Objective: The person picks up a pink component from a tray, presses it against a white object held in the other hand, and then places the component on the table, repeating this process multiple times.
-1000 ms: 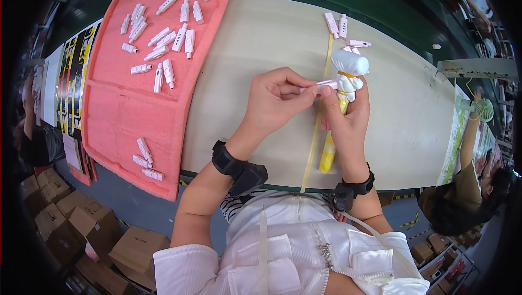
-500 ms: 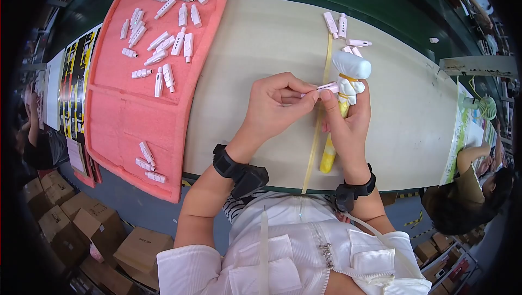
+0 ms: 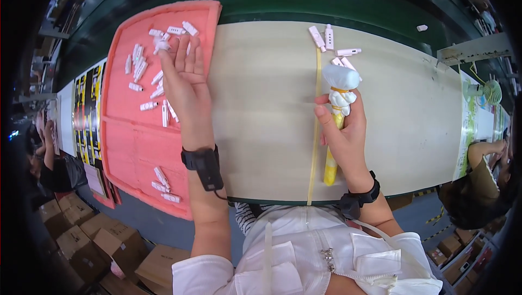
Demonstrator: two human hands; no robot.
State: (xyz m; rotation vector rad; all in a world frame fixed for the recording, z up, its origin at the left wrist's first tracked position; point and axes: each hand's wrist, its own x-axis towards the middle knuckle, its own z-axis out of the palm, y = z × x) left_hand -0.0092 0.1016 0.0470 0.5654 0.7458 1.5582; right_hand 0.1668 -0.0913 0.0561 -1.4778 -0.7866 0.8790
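My left hand (image 3: 187, 80) is over the far part of the pink foam tray (image 3: 142, 137), palm turned up and fingers stretched apart. By its thumb tip is a blurred pale piece (image 3: 161, 46); whether they touch I cannot tell. Several small pinkish-white capped devices (image 3: 140, 70) lie around that hand, some partly hidden behind it. Over the table's right half, my right hand (image 3: 348, 135) grips a padded mallet with a yellow handle (image 3: 330, 167). Its head (image 3: 341, 77) is wrapped in white cloth and bound with yellow bands.
More devices (image 3: 329, 37) lie on the beige table (image 3: 261, 110) beyond the mallet, beside a yellow tape line (image 3: 314, 148). A green conveyor belt (image 3: 375, 7) with a few devices runs behind. Cardboard boxes (image 3: 163, 265) stand lower left; a small green fan (image 3: 492, 92) is at right.
My left hand has moved left from the mallet to the foam tray and opened. The device between my hands has left the right hand. Devices on the belt have shifted left.
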